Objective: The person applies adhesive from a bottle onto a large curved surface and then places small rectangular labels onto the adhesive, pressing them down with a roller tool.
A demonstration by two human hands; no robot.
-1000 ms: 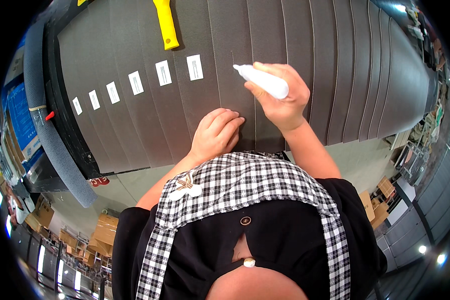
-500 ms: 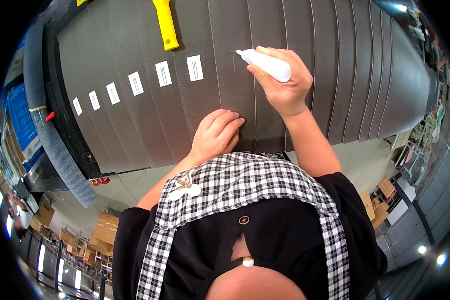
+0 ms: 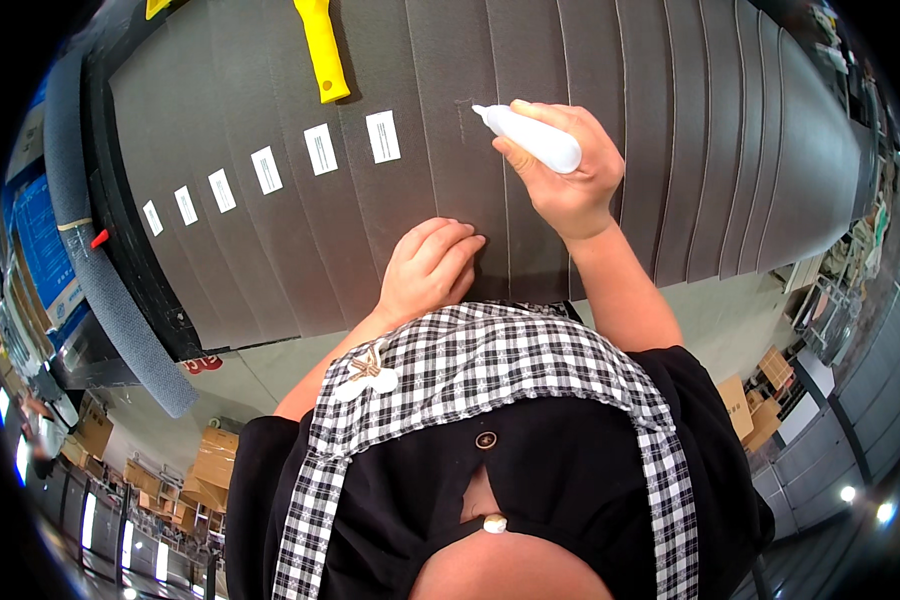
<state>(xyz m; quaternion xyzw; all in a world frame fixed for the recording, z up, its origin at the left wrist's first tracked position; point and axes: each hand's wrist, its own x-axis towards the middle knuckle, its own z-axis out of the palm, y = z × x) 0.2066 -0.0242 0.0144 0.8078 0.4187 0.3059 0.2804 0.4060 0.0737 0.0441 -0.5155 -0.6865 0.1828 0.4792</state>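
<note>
White bottle (image 3: 535,140): tilted over the brown sheets (image 3: 370,250), nozzle pointing left, beside a faint mark (image 3: 462,122); whether the tip touches is unclear.
Right hand (image 3: 578,175): thumb and fingers closed around the bottle.
Left hand (image 3: 430,262): resting on the sheets, fingers loosely bent and side by side, gripping nothing.
White stickers (image 3: 382,136): six in a slanting row, left of the bottle.
Yellow handle (image 3: 322,55): lying above the stickers.
Grey roll (image 3: 120,290): along the sheets' left side.
</note>
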